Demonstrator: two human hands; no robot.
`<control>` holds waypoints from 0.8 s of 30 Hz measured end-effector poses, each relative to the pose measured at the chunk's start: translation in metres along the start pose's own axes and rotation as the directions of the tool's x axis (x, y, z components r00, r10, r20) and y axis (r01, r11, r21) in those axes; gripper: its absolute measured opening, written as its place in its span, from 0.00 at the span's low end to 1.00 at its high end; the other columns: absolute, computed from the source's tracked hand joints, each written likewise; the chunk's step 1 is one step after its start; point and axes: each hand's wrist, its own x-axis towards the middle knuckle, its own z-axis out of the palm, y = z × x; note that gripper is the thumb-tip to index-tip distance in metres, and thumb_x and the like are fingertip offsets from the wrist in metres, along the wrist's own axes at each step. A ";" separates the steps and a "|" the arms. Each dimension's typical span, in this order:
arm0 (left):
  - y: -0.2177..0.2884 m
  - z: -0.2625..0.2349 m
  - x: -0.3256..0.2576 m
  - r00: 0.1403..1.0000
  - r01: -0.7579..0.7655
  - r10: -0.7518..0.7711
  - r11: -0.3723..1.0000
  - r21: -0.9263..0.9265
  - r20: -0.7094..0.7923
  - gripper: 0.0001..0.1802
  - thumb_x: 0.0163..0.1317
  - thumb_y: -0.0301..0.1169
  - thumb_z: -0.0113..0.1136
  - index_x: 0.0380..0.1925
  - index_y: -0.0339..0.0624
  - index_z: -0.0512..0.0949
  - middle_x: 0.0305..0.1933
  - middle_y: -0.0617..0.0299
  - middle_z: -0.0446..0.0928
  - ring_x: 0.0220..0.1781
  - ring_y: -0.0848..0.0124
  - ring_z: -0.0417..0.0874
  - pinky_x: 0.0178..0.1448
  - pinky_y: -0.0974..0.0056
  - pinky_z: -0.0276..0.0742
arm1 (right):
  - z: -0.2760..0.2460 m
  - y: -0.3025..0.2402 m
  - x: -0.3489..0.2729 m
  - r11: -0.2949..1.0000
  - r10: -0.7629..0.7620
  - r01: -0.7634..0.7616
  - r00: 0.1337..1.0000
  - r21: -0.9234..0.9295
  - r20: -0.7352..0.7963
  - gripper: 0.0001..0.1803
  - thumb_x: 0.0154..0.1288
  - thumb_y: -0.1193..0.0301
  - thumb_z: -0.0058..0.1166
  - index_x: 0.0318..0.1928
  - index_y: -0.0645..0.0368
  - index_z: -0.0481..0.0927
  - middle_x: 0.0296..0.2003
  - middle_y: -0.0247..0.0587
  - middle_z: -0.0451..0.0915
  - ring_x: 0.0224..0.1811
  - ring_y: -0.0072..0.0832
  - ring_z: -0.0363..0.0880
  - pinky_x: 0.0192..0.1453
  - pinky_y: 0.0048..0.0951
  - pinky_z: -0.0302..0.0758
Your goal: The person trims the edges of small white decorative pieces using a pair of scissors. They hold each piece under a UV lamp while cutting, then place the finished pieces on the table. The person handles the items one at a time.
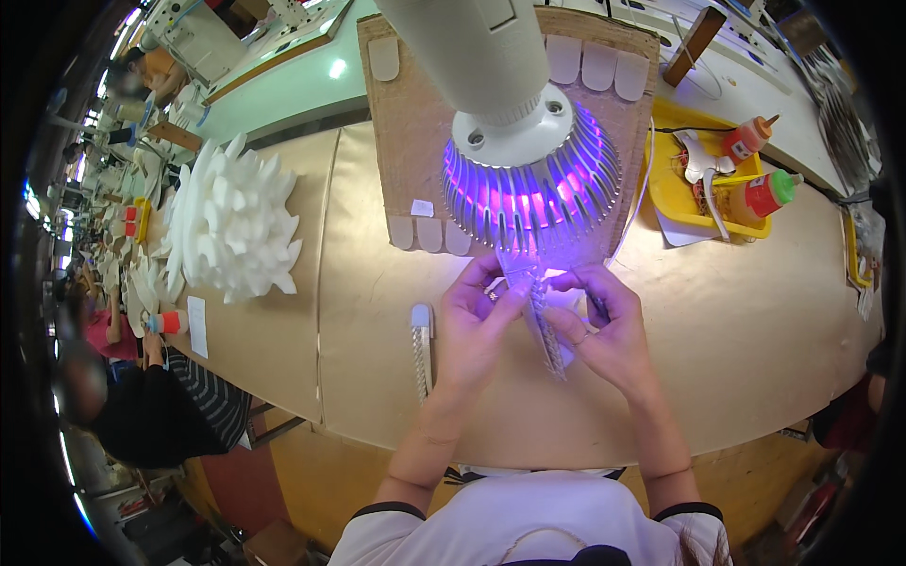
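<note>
Lay on the table (359,377) just left of the left hand (475,325): one narrow strip (422,349). Stood behind both hands, over a cardboard sheet (406,123): a finned lamp (528,179). Held between left hand and right hand (609,330), directly beneath that lamp: a second strip (541,316). Sat far left: a heap of foam pieces (231,222). Rested far right: a tray (665,203) with two glue bottles (760,193) in it.

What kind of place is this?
Probably a factory assembly line: long shared workbenches, a violet lamp over the hands, a heap of white cut pieces, glue bottles in a yellow tray, and other workers alongside.
</note>
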 end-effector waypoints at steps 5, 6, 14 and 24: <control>0.001 0.008 -0.003 0.999 -0.020 0.022 0.998 -0.063 0.030 0.16 0.64 0.23 0.60 0.50 0.29 0.71 0.48 0.56 0.77 0.50 0.72 0.80 0.55 0.68 0.76 | -0.007 -0.001 -0.004 0.984 0.163 -0.151 0.978 -0.095 0.128 0.13 0.63 0.65 0.62 0.41 0.61 0.82 0.22 0.36 0.77 0.23 0.20 0.69 0.27 0.25 0.66; 0.003 0.008 -0.002 0.999 -0.023 0.026 0.997 -0.070 0.032 0.16 0.64 0.23 0.60 0.50 0.30 0.71 0.47 0.56 0.78 0.49 0.73 0.80 0.55 0.68 0.76 | -0.013 -0.003 -0.004 0.982 0.156 -0.138 0.976 -0.127 0.153 0.12 0.63 0.65 0.61 0.40 0.60 0.82 0.21 0.38 0.77 0.22 0.23 0.72 0.28 0.27 0.68; 0.042 -0.027 0.021 0.891 0.054 -0.249 0.888 0.456 0.380 0.24 0.63 0.25 0.62 0.58 0.31 0.69 0.41 0.58 0.78 0.43 0.73 0.81 0.47 0.69 0.79 | -0.058 -0.031 0.021 0.739 -0.096 0.357 0.895 -0.571 0.435 0.15 0.46 0.80 0.58 0.38 0.55 0.82 0.29 0.40 0.83 0.30 0.39 0.81 0.36 0.34 0.74; 0.026 -0.020 0.013 0.805 0.172 -0.344 0.915 0.365 0.483 0.24 0.62 0.22 0.61 0.57 0.29 0.68 0.46 0.51 0.80 0.45 0.67 0.84 0.42 0.65 0.86 | -0.052 -0.038 0.030 0.325 -0.480 0.420 0.845 -0.847 0.235 0.19 0.53 0.66 0.63 0.47 0.50 0.78 0.34 0.32 0.77 0.33 0.28 0.77 0.43 0.34 0.65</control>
